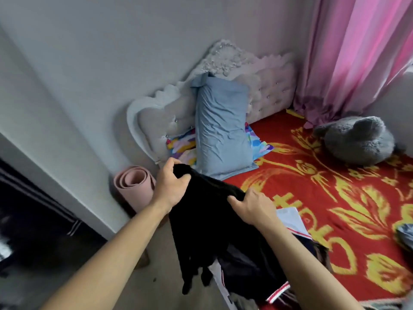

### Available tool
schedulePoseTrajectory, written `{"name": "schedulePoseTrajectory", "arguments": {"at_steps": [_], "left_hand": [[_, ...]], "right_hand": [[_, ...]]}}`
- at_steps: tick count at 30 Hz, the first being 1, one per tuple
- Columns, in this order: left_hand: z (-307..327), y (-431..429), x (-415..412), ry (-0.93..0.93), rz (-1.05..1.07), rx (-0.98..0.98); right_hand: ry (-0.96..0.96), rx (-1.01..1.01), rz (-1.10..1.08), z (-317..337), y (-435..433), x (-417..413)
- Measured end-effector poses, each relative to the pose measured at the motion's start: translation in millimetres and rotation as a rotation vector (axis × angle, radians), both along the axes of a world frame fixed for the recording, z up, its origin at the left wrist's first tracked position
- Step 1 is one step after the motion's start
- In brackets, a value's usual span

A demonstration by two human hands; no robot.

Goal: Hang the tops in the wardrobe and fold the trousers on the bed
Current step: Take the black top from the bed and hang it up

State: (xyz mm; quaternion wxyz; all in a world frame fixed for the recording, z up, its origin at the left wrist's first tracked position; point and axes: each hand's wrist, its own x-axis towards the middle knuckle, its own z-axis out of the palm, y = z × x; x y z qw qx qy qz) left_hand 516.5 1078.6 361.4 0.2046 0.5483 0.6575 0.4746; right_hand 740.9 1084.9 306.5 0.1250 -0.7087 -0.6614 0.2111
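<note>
Head view. Both hands are gripping 1 black garment [207, 220] by its upper edge: the left hand [172, 182] is bunching cloth at the far corner, the right hand [252, 205] is pinching the edge nearer the bed [335, 198]. The garment is hanging off the bed's left edge, over the floor, its lower ends dangling above a heap of dark clothes [257, 271] at the near side. Whether it is a top or trousers cannot be told. Risks, as judged: the trailing ends may be snagging the heap and dragging pieces off; a loosening grip on the bunched corner may be letting the cloth slide to the floor; misjudging the garment type would be sending it to the wrong place.
</note>
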Motion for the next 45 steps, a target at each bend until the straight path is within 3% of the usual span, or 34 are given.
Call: {"name": "schedulePoseTrajectory", "arguments": {"at_steps": [6,11,17,26,30,35,37,41,45], "left_hand": [[0,-63,-57,0.042,0.161,-0.043],[7,-116,-133,0.062,0.227,-0.095],[20,-218,-271,0.083,0.372,-0.136],[24,-338,-450,0.256,0.517,-0.153],[22,-345,-493,-0.056,0.505,-0.143],[35,-344,-541,-0.388,0.379,-0.242],[44,-346,-559,-0.353,0.388,-0.227],[61,-347,-617,-0.058,0.562,-0.178],[75,-337,-683,0.019,0.771,-0.040]], "right_hand": [[-0.001,0.055,0.155,-2,-22,-65],[0.211,0.154,0.192,25,-52,-132],[0.422,0.254,0.269,64,-115,-268],[0.255,0.561,0.509,82,-206,-440],[0.359,0.483,0.536,83,-215,-489],[0.599,0.241,0.551,90,-206,-564],[0.717,0.171,0.554,95,-198,-599],[0.852,0.132,0.655,106,-172,-679],[0.891,0.117,0.798,124,-144,-760]]}}
